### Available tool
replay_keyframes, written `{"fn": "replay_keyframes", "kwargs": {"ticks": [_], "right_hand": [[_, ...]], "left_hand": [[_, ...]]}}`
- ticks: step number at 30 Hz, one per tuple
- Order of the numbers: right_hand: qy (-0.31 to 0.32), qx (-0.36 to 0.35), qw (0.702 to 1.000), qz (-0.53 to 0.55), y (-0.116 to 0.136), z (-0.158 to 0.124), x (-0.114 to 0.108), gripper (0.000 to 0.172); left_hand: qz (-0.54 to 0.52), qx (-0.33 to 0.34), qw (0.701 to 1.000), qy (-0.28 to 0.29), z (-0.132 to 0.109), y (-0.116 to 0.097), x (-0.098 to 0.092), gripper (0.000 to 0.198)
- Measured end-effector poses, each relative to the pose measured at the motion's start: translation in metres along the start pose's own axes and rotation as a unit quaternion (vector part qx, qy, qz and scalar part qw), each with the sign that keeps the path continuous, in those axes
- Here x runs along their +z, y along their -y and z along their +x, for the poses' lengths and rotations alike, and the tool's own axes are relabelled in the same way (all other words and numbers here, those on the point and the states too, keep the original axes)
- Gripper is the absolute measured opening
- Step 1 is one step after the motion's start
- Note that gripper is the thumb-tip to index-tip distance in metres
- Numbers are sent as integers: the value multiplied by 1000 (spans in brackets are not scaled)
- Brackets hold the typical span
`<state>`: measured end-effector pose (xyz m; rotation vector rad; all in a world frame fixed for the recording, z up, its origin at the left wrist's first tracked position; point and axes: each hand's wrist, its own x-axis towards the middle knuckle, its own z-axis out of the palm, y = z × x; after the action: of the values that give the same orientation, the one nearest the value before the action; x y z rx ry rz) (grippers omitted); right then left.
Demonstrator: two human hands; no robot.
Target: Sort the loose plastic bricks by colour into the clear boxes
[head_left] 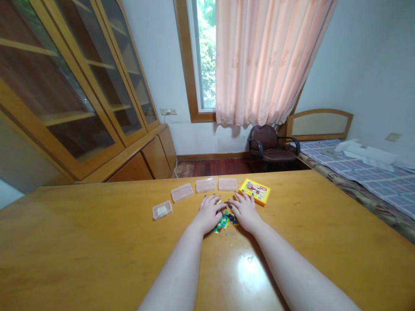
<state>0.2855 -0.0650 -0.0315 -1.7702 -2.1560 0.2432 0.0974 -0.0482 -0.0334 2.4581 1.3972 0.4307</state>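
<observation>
A small heap of tiny coloured pieces (pixel 224 222), green, blue, yellow and dark, lies on the wooden table between my hands; they look like little building bricks, though too small to be sure. My left hand (pixel 210 214) rests palm down at the heap's left side, fingers spread, partly covering it. On the right side, my right hand (pixel 245 211) lies palm down with fingers apart, its thumb near the pieces. Just beyond its fingertips is a yellow box (pixel 256 191) with a picture on its top. Whatever lies beneath the palms is hidden.
Several clear plastic boxes stand in an arc: one holding white pieces (pixel 162 210), others (pixel 182 192), (pixel 205 185) and a box (pixel 227 184) beside the yellow one. Past the table (pixel 97 242) are a brown armchair (pixel 270 144), a bed (pixel 366 172) and a glass-door cabinet (pixel 97 86).
</observation>
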Motion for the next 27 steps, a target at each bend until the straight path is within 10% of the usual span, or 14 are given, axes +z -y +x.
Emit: {"fn": "replay_keyframes", "kwargs": {"ticks": [13,19,25,27], "right_hand": [[25,-108,992,52,1,-5,-5,37],[-35,-7,998,42,-6,-2,-3,38],[-172,54,942,282,-32,5,-20,50],[-117,113,938,307,-37,3,-31,51]], "left_hand": [[55,-69,996,-9,2,-2,8,45],[35,-53,997,-49,3,0,6,33],[0,-19,998,-67,3,0,1,28],[-14,-7,998,-54,4,-1,-1,32]]}}
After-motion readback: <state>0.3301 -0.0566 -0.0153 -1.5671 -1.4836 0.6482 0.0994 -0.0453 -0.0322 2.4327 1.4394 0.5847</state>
